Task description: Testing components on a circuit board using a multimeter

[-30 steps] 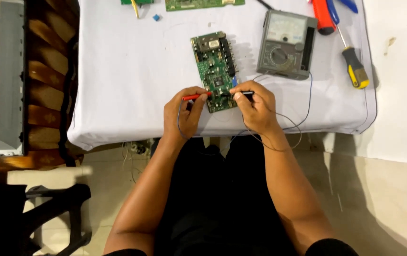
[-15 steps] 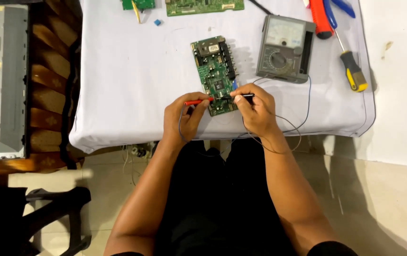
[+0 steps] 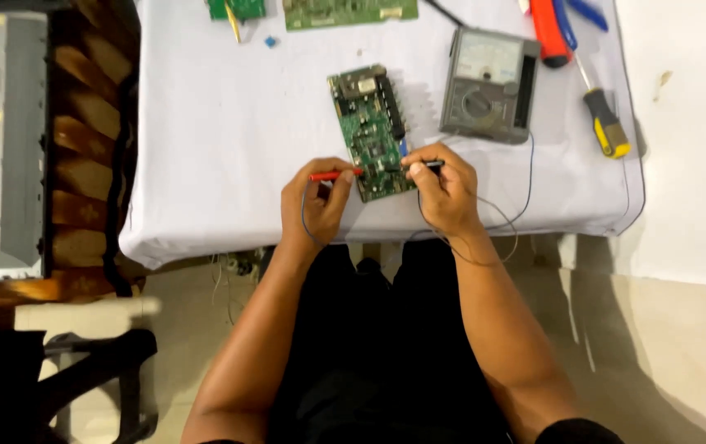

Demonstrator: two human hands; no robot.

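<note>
On the white-clothed table [image 3: 205, 164], the left hand [image 3: 316, 205] is closed around a red probe [image 3: 336, 174], whose tip is laid against the left edge of the green circuit board [image 3: 372, 131]. The board lies flat at the table's middle, at twelve o'clock from both hands. At three o'clock from the red probe, a black probe [image 3: 427, 165] is gripped by the right hand [image 3: 445, 189] and set on the board's lower right edge. Thin leads are trailed toward the grey analogue meter [image 3: 488, 86], just beside the board at its three o'clock. A yellow-handled screwdriver [image 3: 604, 119] lies farther right. Probing of the board is judged to be in hand; steady tips and a glance at the meter's dial would be called for next.
</note>
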